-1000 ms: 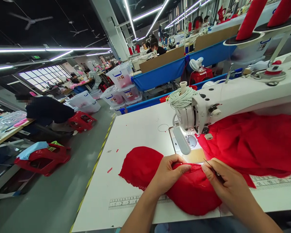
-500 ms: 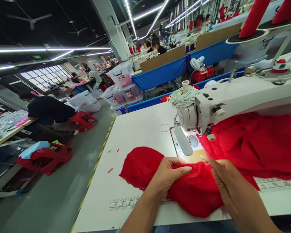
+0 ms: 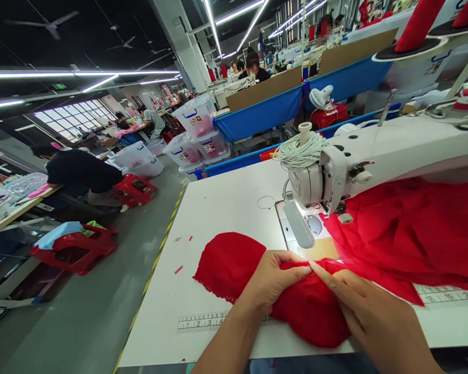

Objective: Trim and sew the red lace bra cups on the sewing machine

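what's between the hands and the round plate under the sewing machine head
In the head view, a tan patch, beside a grey bar, lies between the round plate and the left hand and right hand.

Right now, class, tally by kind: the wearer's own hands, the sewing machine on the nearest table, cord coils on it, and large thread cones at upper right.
Left hand and right hand: 2
Sewing machine: 1
Cord coil: 1
Large red thread cones: 2
Total: 6
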Action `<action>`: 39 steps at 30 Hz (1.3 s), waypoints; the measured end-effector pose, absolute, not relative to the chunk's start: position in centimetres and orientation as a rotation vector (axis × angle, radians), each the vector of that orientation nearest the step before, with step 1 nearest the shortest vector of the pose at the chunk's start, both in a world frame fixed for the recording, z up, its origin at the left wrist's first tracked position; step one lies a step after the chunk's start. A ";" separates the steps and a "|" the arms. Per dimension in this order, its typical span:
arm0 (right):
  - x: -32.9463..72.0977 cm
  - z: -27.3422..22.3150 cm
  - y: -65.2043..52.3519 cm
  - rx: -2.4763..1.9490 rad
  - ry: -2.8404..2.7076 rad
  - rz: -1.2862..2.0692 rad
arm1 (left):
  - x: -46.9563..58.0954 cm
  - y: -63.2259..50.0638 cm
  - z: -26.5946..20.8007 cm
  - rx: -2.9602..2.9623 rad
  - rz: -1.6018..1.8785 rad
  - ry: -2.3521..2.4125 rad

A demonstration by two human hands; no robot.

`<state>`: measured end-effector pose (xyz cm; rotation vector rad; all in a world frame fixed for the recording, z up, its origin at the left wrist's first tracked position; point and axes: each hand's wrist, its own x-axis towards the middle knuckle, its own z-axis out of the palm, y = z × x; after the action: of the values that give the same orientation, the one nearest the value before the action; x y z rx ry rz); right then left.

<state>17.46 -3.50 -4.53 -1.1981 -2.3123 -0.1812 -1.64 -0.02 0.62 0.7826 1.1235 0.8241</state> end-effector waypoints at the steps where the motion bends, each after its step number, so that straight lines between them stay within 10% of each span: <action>1: 17.5 -4.6 -3.5 -1.200 -2.309 -0.166 | -1.6 0.0 0.6 0.780 0.823 1.126; 15: 16.2 -3.3 -3.5 -1.104 -1.739 0.925 | -1.8 0.0 1.1 0.644 0.798 1.045; 39: 16.5 -3.6 -3.0 -1.057 -2.024 0.488 | -1.7 -0.1 0.8 0.630 0.810 1.048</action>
<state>16.50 -3.03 -3.63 -1.0572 -2.0237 0.4883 -1.74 -0.05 0.83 0.6303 1.0482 0.8103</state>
